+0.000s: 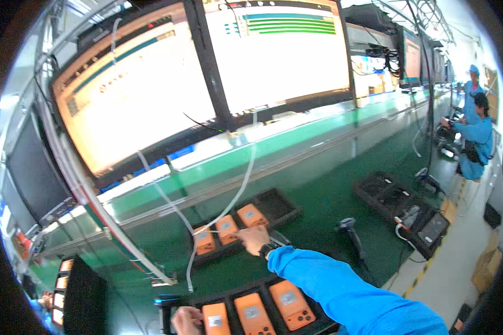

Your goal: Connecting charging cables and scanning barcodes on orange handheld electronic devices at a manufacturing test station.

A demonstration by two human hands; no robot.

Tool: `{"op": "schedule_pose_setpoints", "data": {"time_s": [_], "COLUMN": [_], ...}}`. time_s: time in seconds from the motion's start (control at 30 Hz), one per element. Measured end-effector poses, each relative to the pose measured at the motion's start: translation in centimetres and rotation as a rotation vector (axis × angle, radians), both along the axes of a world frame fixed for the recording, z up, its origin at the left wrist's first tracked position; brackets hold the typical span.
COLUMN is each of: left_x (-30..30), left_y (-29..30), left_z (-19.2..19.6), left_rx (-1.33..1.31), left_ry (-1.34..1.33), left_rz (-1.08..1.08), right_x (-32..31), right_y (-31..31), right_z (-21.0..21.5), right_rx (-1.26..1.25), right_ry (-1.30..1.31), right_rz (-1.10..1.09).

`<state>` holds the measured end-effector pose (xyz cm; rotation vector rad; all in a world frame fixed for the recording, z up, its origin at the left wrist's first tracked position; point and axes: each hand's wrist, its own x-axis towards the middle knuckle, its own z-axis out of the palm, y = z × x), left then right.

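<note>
On our right side we see a sleeve [346, 287] of bright, plain blue cloth. It is loose and long, running down to the wrist, with soft creases along its length and deeper folds where it widens toward the lower edge. Its cuff [277, 260] looks narrower and puckered. Just beyond the cuff we make out a black wristband [267, 249], perhaps a watch, too blurred for us to tell its face or clasp. Our right hand [254, 239] is bare, fingers included, and so is our left hand [186, 320].
</note>
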<state>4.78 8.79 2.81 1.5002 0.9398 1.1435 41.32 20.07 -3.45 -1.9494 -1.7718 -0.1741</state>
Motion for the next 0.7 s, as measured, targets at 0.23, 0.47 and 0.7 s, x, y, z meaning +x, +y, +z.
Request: {"op": "schedule_pose_setpoints", "data": {"time_s": [0.23,0.47,0.7], "left_x": [-2.0,-0.8,6.5], "left_y": [-4.7,-3.5,5.4], "left_z": [-4.8,-2.5,0.3], "left_rx": [0.614,0.613,0.552], "left_ry": [0.680,0.749,0.711], "left_rz": [0.104,0.073,0.096], "right_x": [-1.6,1.9,-2.9], "right_y": [2.9,0.4,-8.2], "right_z": [-2.3,1.5,3.4], "right_rx": [0.455,0.491,0.819], "right_ry": [0.061,0.675,0.545], "right_rz": [-0.256,-0.493,-0.193]}}
